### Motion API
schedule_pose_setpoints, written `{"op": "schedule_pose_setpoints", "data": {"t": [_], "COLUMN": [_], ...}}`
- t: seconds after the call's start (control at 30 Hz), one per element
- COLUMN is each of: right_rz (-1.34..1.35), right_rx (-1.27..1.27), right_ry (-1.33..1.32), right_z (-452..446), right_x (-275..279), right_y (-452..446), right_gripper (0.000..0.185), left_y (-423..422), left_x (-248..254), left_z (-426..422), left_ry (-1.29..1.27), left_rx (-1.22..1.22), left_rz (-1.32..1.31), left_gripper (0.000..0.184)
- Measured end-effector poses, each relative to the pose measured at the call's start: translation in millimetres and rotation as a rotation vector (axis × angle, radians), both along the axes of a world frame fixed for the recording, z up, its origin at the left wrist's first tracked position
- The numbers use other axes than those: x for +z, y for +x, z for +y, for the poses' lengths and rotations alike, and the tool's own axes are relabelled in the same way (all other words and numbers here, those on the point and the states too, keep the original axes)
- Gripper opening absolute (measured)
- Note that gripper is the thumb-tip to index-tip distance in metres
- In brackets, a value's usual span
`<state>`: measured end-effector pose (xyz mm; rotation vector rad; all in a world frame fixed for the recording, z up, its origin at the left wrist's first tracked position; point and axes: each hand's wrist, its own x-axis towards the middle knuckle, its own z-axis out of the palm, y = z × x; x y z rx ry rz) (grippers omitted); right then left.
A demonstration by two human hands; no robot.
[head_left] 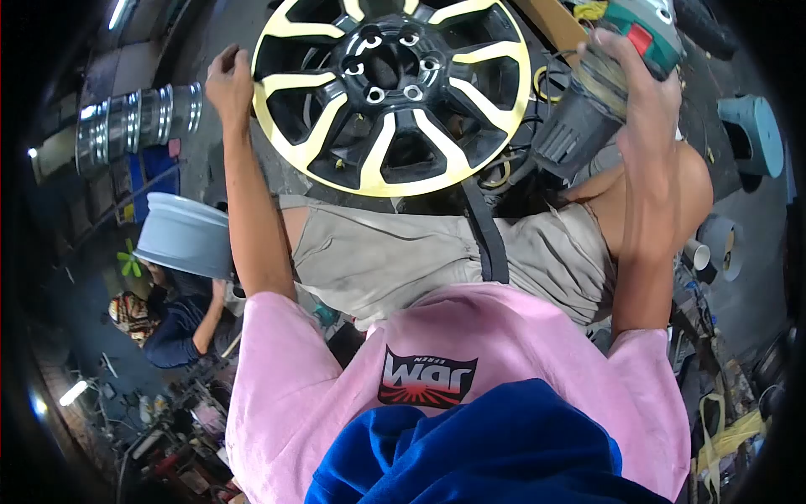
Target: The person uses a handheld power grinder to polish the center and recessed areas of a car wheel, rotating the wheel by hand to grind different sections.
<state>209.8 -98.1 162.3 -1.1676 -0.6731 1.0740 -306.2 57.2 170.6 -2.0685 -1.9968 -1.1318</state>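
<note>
A black alloy wheel [382,172] with pale yellow spoke faces and a yellow outer rim lies face up in front of my knees. At its left edge is my left hand [228,80], fingers curled closed; whatever they hold, if anything, is hidden. My right hand [642,76] is wrapped round a power tool [579,126] to the right of the wheel. The tool has a dark grey vented body and a teal part with a red switch. It is held apart from the wheel face, and its working end cannot be made out.
Cables [541,84] run between wheel and tool. A light blue stool [751,134] stands at the right. On the left are a stack of shiny rims [138,126] and a crouching co-worker [180,328] beside a pale grey rim [185,231]. Clutter [185,428] covers the lower left.
</note>
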Motion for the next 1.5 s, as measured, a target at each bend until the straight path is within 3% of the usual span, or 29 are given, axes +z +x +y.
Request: {"op": "schedule_pose_setpoints", "data": {"t": [0.1,0.13,0.3,0.4,0.47,0.57,0.7,0.77,0.83,0.9,1.07,1.13,1.23,1.27,1.37,1.5], "right_rz": [0.068,0.117,0.152,0.159,0.169,0.151,0.141,0.131,0.137,0.102,0.142,0.152,0.126,0.089,0.026,-0.010], "right_rx": [-0.004,-0.089,-0.101,-0.102,-0.091,-0.126,-0.146,-0.173,-0.171,-0.167,-0.068,-0.081,-0.107,-0.114,-0.130,-0.128], "right_ry": [0.050,0.095,0.055,0.115,0.158,0.171,0.148,0.143,0.143,0.136,0.102,0.079,0.069,0.085,0.084,0.045], "right_z": [2.1,-7.2,-0.4,-9.4,-14.7,-15.4,-10.4,-9.5,-11.6,-11.1,-0.3,0.6,1.6,1.8,4.2,16.8], "right_x": [-1.0,28.1,23.0,31.5,32.0,28.8,22.1,21.8,22.2,21.6,3.1,2.4,-0.7,-1.6,-0.7,1.2], "right_y": [10.2,-7.8,5.0,4.4,5.4,6.0,7.9,8.7,7.9,7.7,32.1,34.8,36.2,35.7,30.7,23.9], "right_gripper": [0.031,0.024,0.024,0.023,0.023,0.024,0.024,0.024,0.024,0.025,0.033,0.034,0.036,0.037,0.039,0.042], "left_y": [35.9,60.3,180.1,199.3,203.2,197.2,206.5,226.1,250.8,278.5,340.1,347.2,334.2,328.8,307.9,309.8], "left_x": [13.5,15.5,-21.2,-77.8,-101.6,-120.9,-115.1,-98.5,-96.9,-113.2,-150.3,-162.6,-176.8,-179.2,-182.6,-173.9], "left_z": [-31.8,-50.0,-112.1,-113.9,-102.4,-89.8,-101.2,-124.1,-146.1,-154.2,-106.9,-93.6,-82.7,-80.9,-79.8,-78.7], "left_ry": [-0.167,-0.254,-0.671,-0.503,-0.520,-0.486,-0.489,-0.418,-0.428,-0.199,-0.406,-0.741,-0.882,-0.902,-0.767,-0.833], "left_rx": [-0.074,-0.128,-0.467,-0.586,-0.525,-0.464,-0.419,-0.549,-0.674,-0.773,-0.711,-0.584,-0.636,-0.686,-0.785,-0.794], "left_rz": [-0.137,-0.096,0.280,0.399,0.713,0.815,0.780,0.655,0.558,0.526,0.666,0.814,0.904,0.943,0.830,0.796], "left_gripper": [0.031,0.030,0.043,0.054,0.062,0.063,0.062,0.049,0.050,0.047,0.054,0.063,0.076,0.089,0.097,0.099]}}
